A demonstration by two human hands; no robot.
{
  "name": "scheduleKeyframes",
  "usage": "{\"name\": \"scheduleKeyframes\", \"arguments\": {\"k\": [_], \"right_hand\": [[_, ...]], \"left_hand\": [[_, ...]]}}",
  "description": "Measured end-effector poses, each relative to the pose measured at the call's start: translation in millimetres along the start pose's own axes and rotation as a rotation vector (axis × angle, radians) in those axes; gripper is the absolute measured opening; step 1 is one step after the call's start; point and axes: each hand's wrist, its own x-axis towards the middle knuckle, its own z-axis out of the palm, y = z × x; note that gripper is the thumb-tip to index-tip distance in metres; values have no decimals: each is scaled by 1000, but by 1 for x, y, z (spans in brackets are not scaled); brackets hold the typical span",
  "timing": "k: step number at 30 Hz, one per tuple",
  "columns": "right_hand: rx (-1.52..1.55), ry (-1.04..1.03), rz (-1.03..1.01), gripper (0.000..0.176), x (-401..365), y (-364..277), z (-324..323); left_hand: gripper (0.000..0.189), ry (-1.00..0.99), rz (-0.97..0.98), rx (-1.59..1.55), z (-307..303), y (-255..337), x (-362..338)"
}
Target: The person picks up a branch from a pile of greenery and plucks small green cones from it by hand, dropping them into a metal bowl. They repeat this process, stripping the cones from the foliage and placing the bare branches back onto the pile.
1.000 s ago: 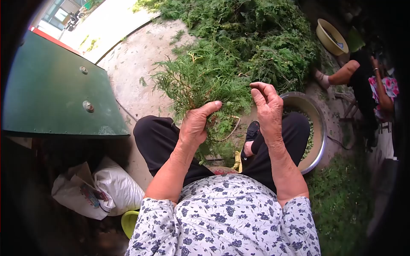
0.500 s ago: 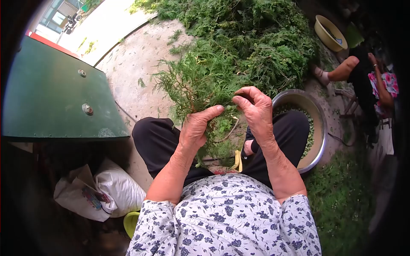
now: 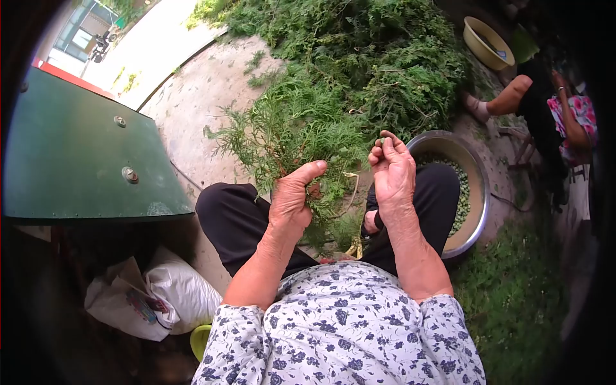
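Note:
My left hand (image 3: 292,196) is closed around the stems of a leafy evergreen branch (image 3: 273,131), its thumb lying along the top. The feathery sprays fan out above and beyond my fist. Just right of the branch, my right hand (image 3: 393,170) is raised with thumb and fingertips pinched together on a small green seed cone (image 3: 383,140). Beside my right knee, a wide metal basin (image 3: 482,221) holds many similar small green cones (image 3: 461,212); my leg hides part of it.
A large heap of evergreen branches (image 3: 378,58) lies ahead. To the left is a green metal panel (image 3: 83,147), with white sacks (image 3: 183,289) below it. A yellowish basin (image 3: 489,43) and another seated person's leg (image 3: 510,96) are at far right. Loose greenery (image 3: 507,295) covers the ground at lower right.
My right hand has drawn away from the branch to the right, turning palm inward, and a green cone now shows in its fingertips. My left hand keeps its hold, and the branch shifts slightly left.

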Motion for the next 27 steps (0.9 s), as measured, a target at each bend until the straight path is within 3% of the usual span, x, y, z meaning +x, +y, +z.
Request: {"name": "scheduleKeyframes", "arguments": {"k": [5,7,12,14,18,20,23,26,27], "right_hand": [[-4,-93,197,11,-12,-15,3],[-1,-236,349,12,-21,-11,8],[-195,-235,380,16,-31,0,19],[-360,-306,322,13,-31,2,18],[-397,-239,200,10,-34,9,20],[-776,-109,-143,8,-37,15,21],[-816,-57,-280,8,-31,23,10],[-677,62,-206,9,-7,1,-10],[-532,-40,-115,8,-7,-5,-13]], "left_hand": [[14,-15,-43,-17,-8,3,0],[14,-19,-49,-6,-8,1,1],[13,-48,-74,24,-10,-3,0],[13,-23,-65,37,-8,-4,-2],[12,22,-62,45,-7,-11,-3],[12,-52,-50,30,-8,-19,1],[13,-71,-47,19,0,-15,-7],[13,-49,-58,37,-2,-10,-8],[13,-6,-59,75,-6,-8,-8]]}}
